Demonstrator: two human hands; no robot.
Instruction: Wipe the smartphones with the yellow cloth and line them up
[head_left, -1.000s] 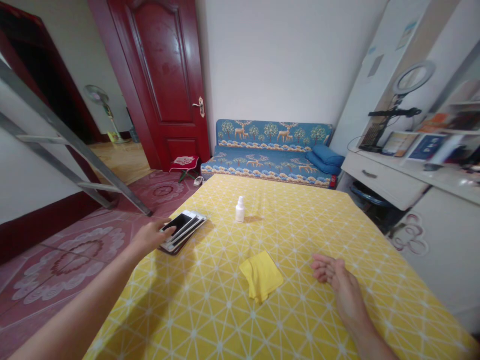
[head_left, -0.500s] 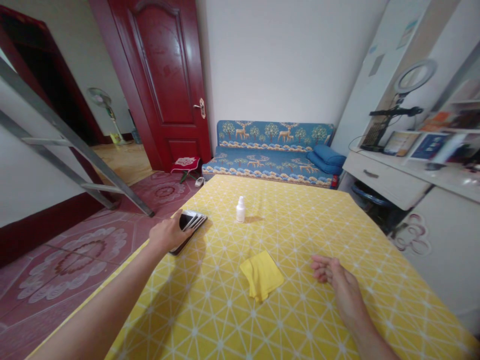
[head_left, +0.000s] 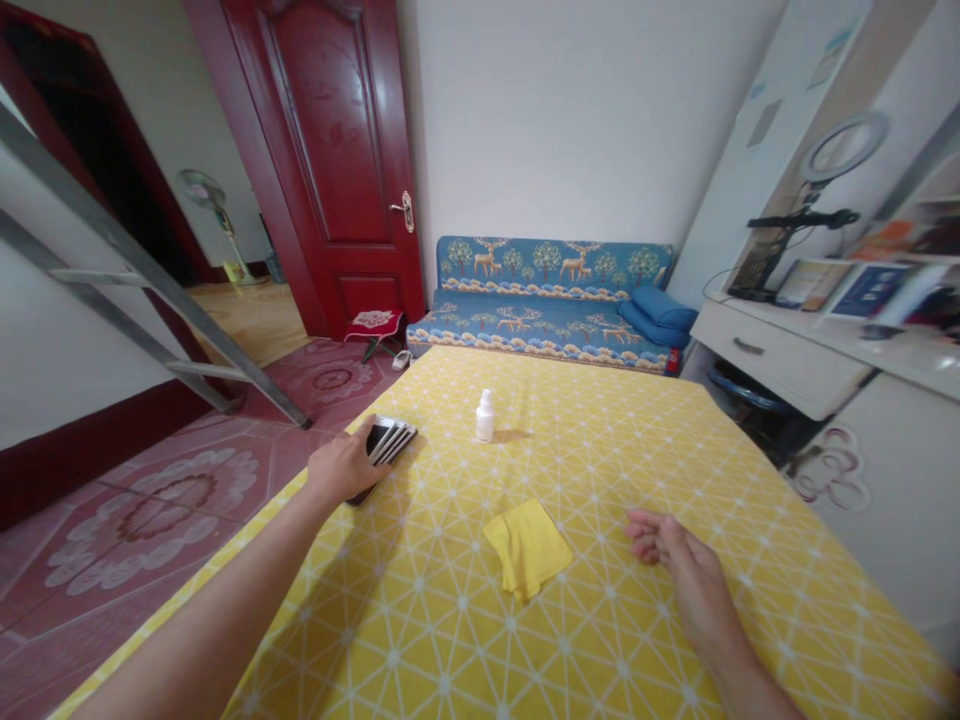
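Observation:
My left hand [head_left: 346, 467] lies over a fanned stack of phones [head_left: 391, 440] at the left edge of the table, fingers curled around them; only the far ends of the phones show. My right hand [head_left: 673, 553] rests on the yellow tablecloth [head_left: 600, 430] at the right, fingers loosely curled, holding nothing. A folded yellow cloth [head_left: 527, 546] lies between my hands, closer to the right one. A small white bottle [head_left: 484, 416] stands upright beyond it, to the right of the phones.
A metal ladder [head_left: 142, 270] leans at the left over the patterned red floor. A red door [head_left: 330, 150] and a blue sofa [head_left: 547, 300] stand behind the table. A white desk [head_left: 780, 360] with a ring light [head_left: 840, 150] is at the right.
My left hand has slid from the near end of the phones up over the stack and closed around it. My right hand has stayed in place.

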